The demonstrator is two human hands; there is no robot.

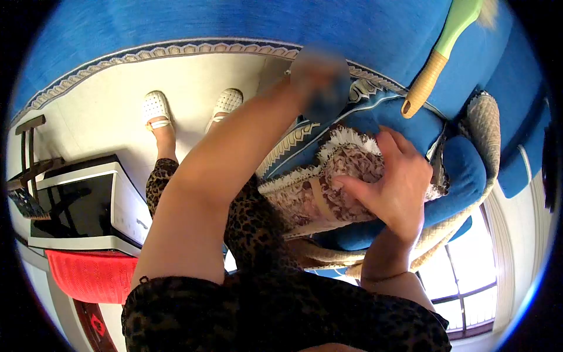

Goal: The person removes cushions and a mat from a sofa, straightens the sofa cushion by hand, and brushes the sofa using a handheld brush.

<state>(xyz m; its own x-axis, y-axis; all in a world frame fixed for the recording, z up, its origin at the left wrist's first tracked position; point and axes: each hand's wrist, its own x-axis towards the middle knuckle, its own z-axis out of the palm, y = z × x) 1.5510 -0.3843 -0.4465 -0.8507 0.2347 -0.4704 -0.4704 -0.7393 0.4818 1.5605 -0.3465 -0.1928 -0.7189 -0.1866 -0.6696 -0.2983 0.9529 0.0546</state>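
Note:
A floral cushion point(352, 164) with white lace trim and a beige band lies on the blue seat. My right hand point(396, 182) grips its right end, thumb spread away from the fingers. Across the middle reaches my left arm, ending at my left hand point(319, 76) near the sofa's trimmed edge. That hand is smeared, so its fingers and anything in them cannot be made out. A soft-bristled brush point(437, 67) with a green neck and tan ribbed handle lies on the blue cover point(234, 20), beyond my right hand.
White shoes point(156, 107) stand on the pale floor point(193, 76). At left are a black-and-white cabinet point(88, 205), a dark stand point(29, 141) and a red cloth point(91, 276). A quilted beige cover point(484, 126) drapes over the seat, near a bright window point(460, 276).

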